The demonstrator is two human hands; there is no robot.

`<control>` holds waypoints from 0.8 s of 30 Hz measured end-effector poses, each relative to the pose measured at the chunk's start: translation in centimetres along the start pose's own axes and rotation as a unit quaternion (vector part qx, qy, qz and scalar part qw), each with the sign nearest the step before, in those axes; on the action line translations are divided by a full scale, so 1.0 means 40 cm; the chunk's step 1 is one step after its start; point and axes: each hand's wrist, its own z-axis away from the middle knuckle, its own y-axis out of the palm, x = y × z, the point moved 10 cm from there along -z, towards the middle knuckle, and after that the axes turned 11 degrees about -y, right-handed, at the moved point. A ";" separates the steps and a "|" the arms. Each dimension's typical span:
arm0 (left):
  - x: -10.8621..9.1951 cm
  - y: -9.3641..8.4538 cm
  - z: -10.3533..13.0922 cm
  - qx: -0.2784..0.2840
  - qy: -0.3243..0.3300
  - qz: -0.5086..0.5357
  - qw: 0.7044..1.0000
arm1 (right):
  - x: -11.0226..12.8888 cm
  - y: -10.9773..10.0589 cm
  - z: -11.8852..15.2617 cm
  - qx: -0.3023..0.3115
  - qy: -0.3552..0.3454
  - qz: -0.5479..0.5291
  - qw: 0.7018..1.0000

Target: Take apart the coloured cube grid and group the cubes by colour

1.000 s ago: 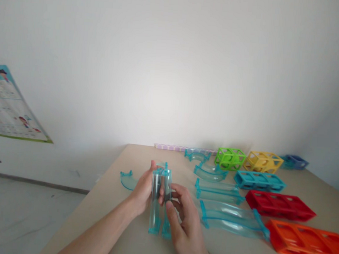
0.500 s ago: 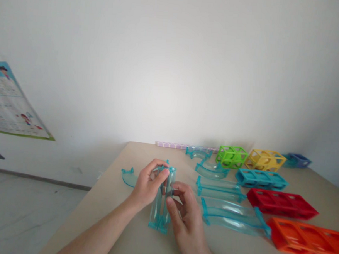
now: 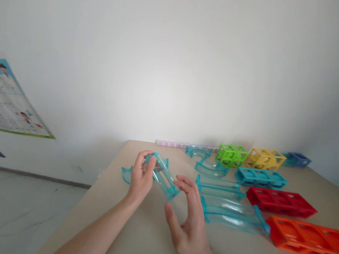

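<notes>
My left hand is closed around the upper end of a clear teal plastic track piece, which tilts down to the right above the table. My right hand is beside the piece's lower end, fingers and thumb apart; its fingertips are close to the edge, and whether they touch cannot be made out. Behind my left hand lies a curved clear teal piece, partly hidden.
Clear teal tracks lie right of my right hand, with curved ones behind. Farther right are orange, red, teal, yellow, green and blue frames. A wall stands behind the table.
The held track piece has swung from nearly upright to a slant, its lower end now up and to the right. My left hand has moved slightly left and up; my right hand has opened wider.
</notes>
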 end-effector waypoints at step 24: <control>0.108 0.154 0.062 0.281 0.063 -0.420 0.860 | 0.037 0.128 0.032 0.212 -0.024 -0.078 0.974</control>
